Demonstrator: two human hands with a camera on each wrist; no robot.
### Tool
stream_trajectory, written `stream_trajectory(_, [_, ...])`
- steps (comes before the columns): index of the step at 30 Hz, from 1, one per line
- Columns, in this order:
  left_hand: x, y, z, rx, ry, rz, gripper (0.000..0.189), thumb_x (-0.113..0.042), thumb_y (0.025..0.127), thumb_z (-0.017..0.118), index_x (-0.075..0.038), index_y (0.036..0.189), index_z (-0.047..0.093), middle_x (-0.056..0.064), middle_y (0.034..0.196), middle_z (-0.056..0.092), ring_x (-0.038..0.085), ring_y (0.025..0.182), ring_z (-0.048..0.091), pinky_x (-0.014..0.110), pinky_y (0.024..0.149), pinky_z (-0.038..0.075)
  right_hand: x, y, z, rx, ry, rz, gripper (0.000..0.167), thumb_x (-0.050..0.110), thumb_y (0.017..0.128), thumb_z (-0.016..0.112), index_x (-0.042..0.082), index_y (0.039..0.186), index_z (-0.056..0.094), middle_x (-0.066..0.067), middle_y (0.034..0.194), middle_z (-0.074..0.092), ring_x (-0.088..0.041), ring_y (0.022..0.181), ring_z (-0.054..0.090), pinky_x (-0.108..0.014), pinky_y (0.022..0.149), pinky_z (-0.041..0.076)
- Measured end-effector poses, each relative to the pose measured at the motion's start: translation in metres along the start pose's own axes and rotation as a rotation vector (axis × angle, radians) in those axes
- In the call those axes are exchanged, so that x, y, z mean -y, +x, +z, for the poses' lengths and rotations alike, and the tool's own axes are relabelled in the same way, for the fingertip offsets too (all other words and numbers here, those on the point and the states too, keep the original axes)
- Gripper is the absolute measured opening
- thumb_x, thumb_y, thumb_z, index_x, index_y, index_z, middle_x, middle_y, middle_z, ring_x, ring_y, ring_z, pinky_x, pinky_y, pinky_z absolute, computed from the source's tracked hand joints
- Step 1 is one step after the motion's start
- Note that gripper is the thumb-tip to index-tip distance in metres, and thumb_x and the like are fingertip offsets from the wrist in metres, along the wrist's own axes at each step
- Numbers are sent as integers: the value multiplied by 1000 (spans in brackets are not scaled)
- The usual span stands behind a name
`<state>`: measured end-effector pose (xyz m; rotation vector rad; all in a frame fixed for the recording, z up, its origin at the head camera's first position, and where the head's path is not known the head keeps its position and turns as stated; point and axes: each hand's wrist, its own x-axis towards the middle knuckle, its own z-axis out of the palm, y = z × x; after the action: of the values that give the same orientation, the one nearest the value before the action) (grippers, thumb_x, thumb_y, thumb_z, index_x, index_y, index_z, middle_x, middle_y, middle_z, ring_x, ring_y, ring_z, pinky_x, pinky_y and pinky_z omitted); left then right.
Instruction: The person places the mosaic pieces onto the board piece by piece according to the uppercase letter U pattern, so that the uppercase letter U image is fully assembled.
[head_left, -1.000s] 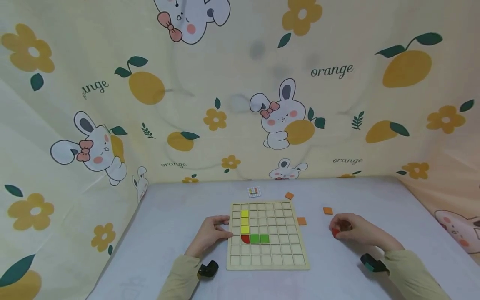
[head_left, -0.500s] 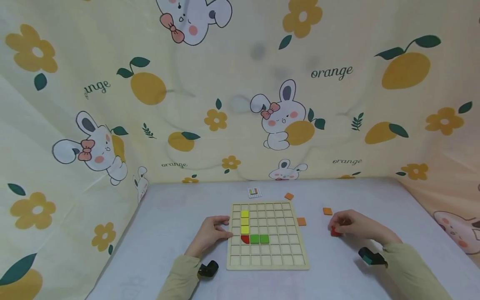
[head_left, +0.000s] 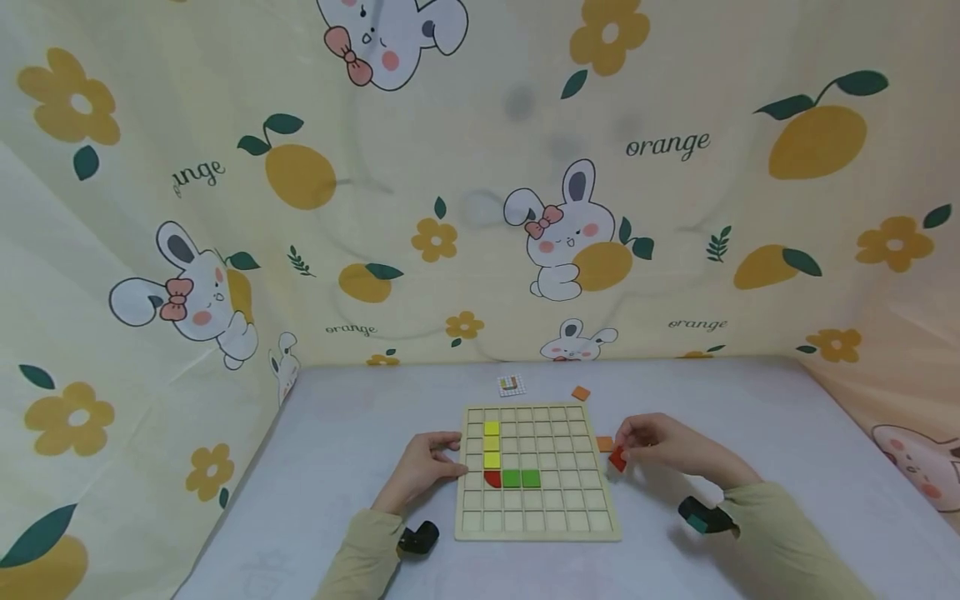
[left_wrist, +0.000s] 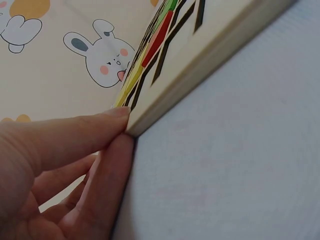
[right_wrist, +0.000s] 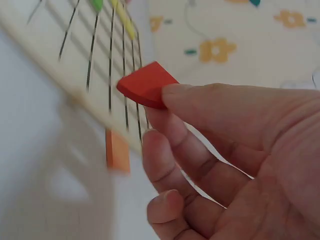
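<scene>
A wooden grid board [head_left: 558,498] lies on the table, holding yellow square tiles [head_left: 491,443], a red rounded-corner tile [head_left: 492,479] and two green tiles [head_left: 521,478]. My left hand [head_left: 418,468] rests at the board's left edge, thumb and fingertips touching it, as the left wrist view also shows. In the right wrist view my right hand [right_wrist: 225,145] pinches another red tile [right_wrist: 147,84] with one rounded side between thumb and finger. In the head view that hand [head_left: 667,443] hovers just right of the board, its red tile [head_left: 617,458] tilted.
One orange tile [head_left: 604,444] lies against the board's right edge; another [head_left: 581,392] is beyond its far right corner. A small pattern card [head_left: 512,385] lies behind the board. A printed curtain [head_left: 465,167] hangs behind the white table [head_left: 352,400].
My right hand has lifted the red tile and carried it left, to beside the board. The right-hand orange tile is now hidden behind that hand. My left hand stays at the board's edge.
</scene>
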<state>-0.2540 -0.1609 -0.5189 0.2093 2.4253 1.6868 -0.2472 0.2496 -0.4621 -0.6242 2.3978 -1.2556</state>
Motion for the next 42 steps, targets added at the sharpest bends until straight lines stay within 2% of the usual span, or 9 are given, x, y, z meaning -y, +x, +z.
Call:
stream_trajectory(7, [0, 1, 1, -2, 7, -2, 60, -1, 71, 82, 3, 126, 58, 9, 105, 59, 15, 70, 62, 30, 64, 55, 16, 18, 27, -21, 69, -31, 18, 12, 88, 68, 3, 103, 65, -7, 92, 63, -23, 85, 56, -28, 72, 46])
stream_trajectory(12, [0, 1, 1, -6, 0, -7, 60, -1, 71, 82, 3, 126, 58, 9, 105, 59, 15, 70, 62, 29, 64, 55, 20, 32, 47, -49, 87, -50, 15, 12, 87, 70, 4, 100, 68, -4, 91, 65, -21, 84, 58, -28, 74, 47])
stream_trajectory(20, [-1, 0, 0, -5, 0, 0, 59, 0, 71, 82, 4, 125, 58, 10, 106, 59, 14, 70, 61, 27, 63, 54, 24, 45, 72, -127, 62, -20, 14, 14, 87, 71, 6, 98, 70, -2, 85, 62, -19, 78, 54, -25, 66, 45])
stream_trajectory(25, [1, 0, -1, 1, -6, 6, 59, 0, 71, 81, 4, 125, 58, 11, 106, 59, 14, 70, 62, 27, 63, 54, 23, 49, 80, -146, 48, 1, 8, 15, 86, 72, 12, 93, 70, -1, 83, 61, -20, 78, 52, -27, 65, 44])
stream_trajectory(34, [-1, 0, 0, 2, -3, -6, 59, -1, 72, 81, 3, 126, 58, 9, 105, 60, 15, 71, 63, 28, 65, 54, 24, 50, 87, -175, 22, 17, 7, 10, 85, 72, 10, 93, 71, 1, 81, 62, -17, 75, 53, -27, 65, 43])
stream_trajectory(42, [-1, 0, 0, -6, 11, -10, 59, -2, 71, 82, 1, 125, 59, 8, 104, 60, 15, 70, 61, 29, 64, 54, 28, 48, 85, -127, -26, -13, 10, 10, 86, 71, 10, 96, 71, 1, 82, 61, -18, 75, 53, -26, 65, 43])
